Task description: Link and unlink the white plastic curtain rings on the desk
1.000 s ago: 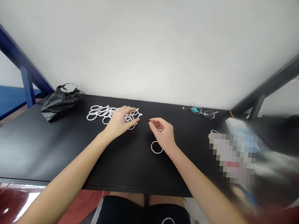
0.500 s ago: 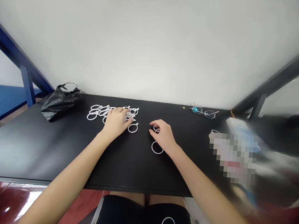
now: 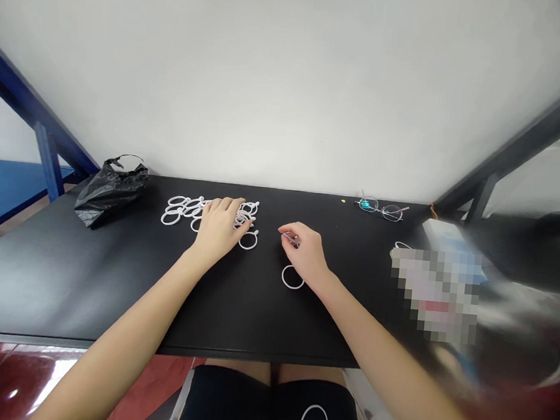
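My left hand (image 3: 218, 225) lies with its fingers outstretched over a spread of several white rings (image 3: 170, 224), covering part of them. The rings are thin and have small knobs. One such ring (image 3: 247, 249) rests just right of that thumb. My right hand (image 3: 307, 246) is closed in a pinch between thumb and fingertips on a white ring (image 3: 291, 239), seen nearly edge-on and partly hidden by the fingers. Another white ring (image 3: 292, 288) lies flat on the table just below the right hand, close to the wrist.
On the black table (image 3: 232, 310), a crumpled black plastic bag (image 3: 109, 195) sits at the far left. Eyeglasses (image 3: 391, 212) lie near the wall at the back right. A blurred white-and-blue box (image 3: 447, 234) and pixelated items stand right. A white cable (image 3: 314, 407) crosses my lap.
My right thumb and fingers have closed on a white ring, which is now tilted up edge-on. The left hand has stayed almost in place over the rings.
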Demonstrator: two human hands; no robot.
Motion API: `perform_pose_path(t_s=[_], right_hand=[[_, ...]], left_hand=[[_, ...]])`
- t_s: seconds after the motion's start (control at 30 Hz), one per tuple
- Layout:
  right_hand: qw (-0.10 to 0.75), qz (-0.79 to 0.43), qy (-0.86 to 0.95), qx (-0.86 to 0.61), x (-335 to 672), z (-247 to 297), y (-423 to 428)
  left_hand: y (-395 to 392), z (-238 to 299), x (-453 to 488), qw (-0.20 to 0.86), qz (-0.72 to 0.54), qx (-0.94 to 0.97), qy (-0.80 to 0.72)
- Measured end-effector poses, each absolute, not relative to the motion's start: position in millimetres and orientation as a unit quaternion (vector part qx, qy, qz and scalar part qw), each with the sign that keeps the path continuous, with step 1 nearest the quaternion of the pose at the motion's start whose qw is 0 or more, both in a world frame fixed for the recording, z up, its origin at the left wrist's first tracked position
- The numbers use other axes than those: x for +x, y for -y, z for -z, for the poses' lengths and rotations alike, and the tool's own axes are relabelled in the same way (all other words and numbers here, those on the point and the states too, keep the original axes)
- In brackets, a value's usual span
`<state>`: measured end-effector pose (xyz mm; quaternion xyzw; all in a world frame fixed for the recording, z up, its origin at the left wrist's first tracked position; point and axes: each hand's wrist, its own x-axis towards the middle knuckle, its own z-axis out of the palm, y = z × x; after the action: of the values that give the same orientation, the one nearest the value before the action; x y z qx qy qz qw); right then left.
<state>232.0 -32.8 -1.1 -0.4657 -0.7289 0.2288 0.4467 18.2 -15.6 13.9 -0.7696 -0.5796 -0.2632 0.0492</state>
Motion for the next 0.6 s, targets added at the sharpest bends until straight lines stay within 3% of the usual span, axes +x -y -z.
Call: perform_pose_path(t_s=[0.17, 0.3, 0.47, 0.6], right_hand=[[0.506, -0.247, 0.687, -0.460, 229, -4, 35], [0.560, -0.383, 0.609, -0.410, 227, -9, 36], [0.546, -0.533, 0.535, -0.362, 225, -18, 36], [0.540, -0.544, 0.529, -0.364, 225, -19, 37]], left_hand=[[25, -15, 35, -0.050, 0.347, -0.800, 0.487], [34, -12, 52, -0.279, 0.397, -0.773, 0.408], [36, -9, 62, -0.514, 0.412, -0.674, 0.335], [31, -13, 57, -0.575, 0.411, -0.607, 0.364]])
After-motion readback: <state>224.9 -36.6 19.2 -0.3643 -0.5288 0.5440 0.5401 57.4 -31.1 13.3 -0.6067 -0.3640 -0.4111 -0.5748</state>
